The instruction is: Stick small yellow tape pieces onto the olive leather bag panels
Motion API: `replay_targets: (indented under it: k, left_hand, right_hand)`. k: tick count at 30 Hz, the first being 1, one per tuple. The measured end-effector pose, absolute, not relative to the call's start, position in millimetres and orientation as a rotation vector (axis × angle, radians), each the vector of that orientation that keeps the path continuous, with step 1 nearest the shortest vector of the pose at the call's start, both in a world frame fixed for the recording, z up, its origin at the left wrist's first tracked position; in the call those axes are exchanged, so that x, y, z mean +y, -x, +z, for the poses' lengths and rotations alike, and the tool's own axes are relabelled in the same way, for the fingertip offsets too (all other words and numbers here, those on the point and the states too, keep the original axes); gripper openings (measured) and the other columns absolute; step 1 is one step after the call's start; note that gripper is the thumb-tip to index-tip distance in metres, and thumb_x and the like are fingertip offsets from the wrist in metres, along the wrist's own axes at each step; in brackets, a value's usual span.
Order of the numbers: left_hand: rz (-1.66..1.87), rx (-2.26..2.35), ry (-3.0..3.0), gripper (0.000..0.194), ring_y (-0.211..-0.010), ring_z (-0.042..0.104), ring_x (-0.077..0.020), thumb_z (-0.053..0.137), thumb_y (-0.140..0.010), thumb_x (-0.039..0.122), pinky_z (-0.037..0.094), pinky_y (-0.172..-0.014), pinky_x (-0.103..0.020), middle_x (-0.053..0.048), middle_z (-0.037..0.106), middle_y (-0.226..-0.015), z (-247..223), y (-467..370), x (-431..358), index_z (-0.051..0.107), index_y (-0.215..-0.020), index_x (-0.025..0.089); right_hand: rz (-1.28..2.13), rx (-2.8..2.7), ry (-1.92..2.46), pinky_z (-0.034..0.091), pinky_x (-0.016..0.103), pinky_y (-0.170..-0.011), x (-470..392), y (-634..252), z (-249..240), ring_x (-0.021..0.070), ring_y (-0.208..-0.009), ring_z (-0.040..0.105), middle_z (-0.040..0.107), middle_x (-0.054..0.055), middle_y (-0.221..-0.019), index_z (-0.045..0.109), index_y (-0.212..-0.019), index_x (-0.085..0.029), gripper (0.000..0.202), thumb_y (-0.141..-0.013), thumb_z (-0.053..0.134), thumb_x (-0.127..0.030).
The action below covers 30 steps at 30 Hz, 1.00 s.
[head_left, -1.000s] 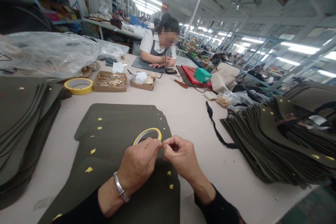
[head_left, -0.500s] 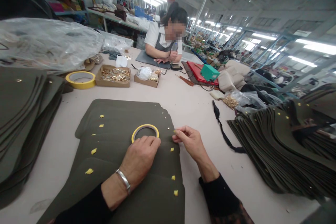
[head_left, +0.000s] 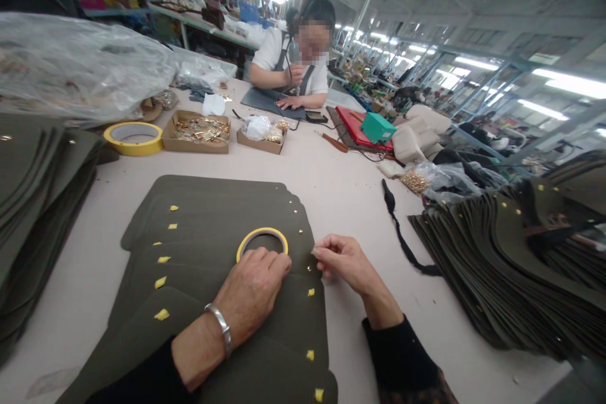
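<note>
Several overlapping dark olive panels (head_left: 203, 290) lie on the table in front of me. Small yellow tape pieces (head_left: 160, 281) stick along both sides, and tiny metal studs (head_left: 300, 231) show near the right edge. My left hand (head_left: 253, 287) is closed on the near rim of a yellow tape roll (head_left: 262, 231), resting on the panels. At the panels' right edge, beside a stud (head_left: 309, 268), my right hand (head_left: 343, 262) is pinched closed. Whatever sits between its fingertips is too small to make out.
Stacked olive panels stand left (head_left: 42, 202) and right (head_left: 478, 265). Farther back are another tape roll (head_left: 134, 146), a box of metal parts (head_left: 196, 142), a smaller box (head_left: 260, 142) and a black strap (head_left: 402, 233). Across the table a co-worker (head_left: 269, 66) leans over a dark sheet.
The panels' near parts have shifted downward in view, spreading the yellow pieces; another stud now shows at the right edge. My right hand is slightly lower. The co-worker's hands have moved.
</note>
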State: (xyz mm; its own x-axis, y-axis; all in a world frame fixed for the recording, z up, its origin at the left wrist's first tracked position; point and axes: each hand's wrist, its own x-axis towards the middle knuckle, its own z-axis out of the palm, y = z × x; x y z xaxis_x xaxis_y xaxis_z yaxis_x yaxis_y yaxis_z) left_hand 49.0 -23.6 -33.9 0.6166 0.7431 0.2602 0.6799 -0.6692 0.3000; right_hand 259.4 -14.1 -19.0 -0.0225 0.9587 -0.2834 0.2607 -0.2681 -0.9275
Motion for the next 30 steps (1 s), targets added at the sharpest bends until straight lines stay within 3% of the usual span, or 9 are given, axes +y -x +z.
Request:
replay_targets:
  k: [3,7,15,21,27,30]
  left_hand:
    - [0.541,1.184,-2.673,0.021,-0.073,0.047,-0.0202,0.038,-0.093,0.01,0.036,-0.067,-0.034,-0.003,0.056,-0.076,-36,-49,-23,0.055,-0.086,0.019]
    - [0.535,1.194,-2.67,0.02,-0.073,0.047,-0.0209,0.038,-0.092,0.01,0.037,-0.067,-0.035,-0.004,0.056,-0.077,-37,-48,-25,0.055,-0.085,0.019]
    - [0.589,1.137,-2.623,0.021,-0.075,0.048,-0.0198,0.037,-0.093,0.01,0.039,-0.071,-0.034,-0.003,0.056,-0.077,-36,-45,-28,0.055,-0.085,0.018]
    - [0.609,1.109,-2.631,0.02,-0.073,0.047,-0.0208,0.038,-0.093,0.01,0.04,-0.069,-0.035,-0.003,0.055,-0.076,-37,-46,-30,0.054,-0.085,0.019]
    - [0.576,1.125,-2.657,0.018,-0.073,0.047,-0.0219,0.04,-0.092,0.01,0.04,-0.069,-0.036,-0.003,0.055,-0.076,-38,-48,-28,0.054,-0.085,0.019]
    - [0.559,1.133,-2.669,0.018,-0.073,0.048,-0.0214,0.041,-0.092,0.01,0.04,-0.07,-0.036,-0.003,0.056,-0.076,-39,-48,-29,0.054,-0.085,0.019]
  right_hand:
    - [1.333,-1.439,1.718,0.033,0.016,-0.038,-26,-260,-15,0.0056,-0.038,0.045,0.057,-0.005,-0.05,0.064,-0.071,-0.015,0.011,-0.075,0.063,-0.026]
    - [1.145,-1.64,1.768,0.035,0.016,-0.043,-33,-253,-18,0.0069,-0.048,0.047,0.058,-0.003,-0.055,0.065,-0.068,-0.015,0.009,-0.074,0.059,-0.018]
    - [1.387,-1.489,1.82,0.046,0.018,-0.045,-29,-257,-23,0.0095,-0.049,0.053,0.054,-0.004,-0.055,0.062,-0.073,-0.015,0.009,-0.075,0.059,-0.023]
    - [1.379,-1.574,1.81,0.044,0.018,-0.045,-29,-259,-24,0.0098,-0.051,0.054,0.055,-0.003,-0.057,0.063,-0.074,-0.015,0.008,-0.076,0.058,-0.021]
    - [1.007,-1.908,1.834,0.039,0.019,-0.05,-29,-252,-17,0.0106,-0.053,0.054,0.061,-0.002,-0.059,0.065,-0.071,-0.017,0.011,-0.078,0.056,-0.016]
    - [0.869,-1.969,1.833,0.04,0.022,-0.053,-31,-251,-16,0.0122,-0.054,0.056,0.061,-0.004,-0.058,0.065,-0.091,-0.018,0.013,-0.079,0.06,-0.017]
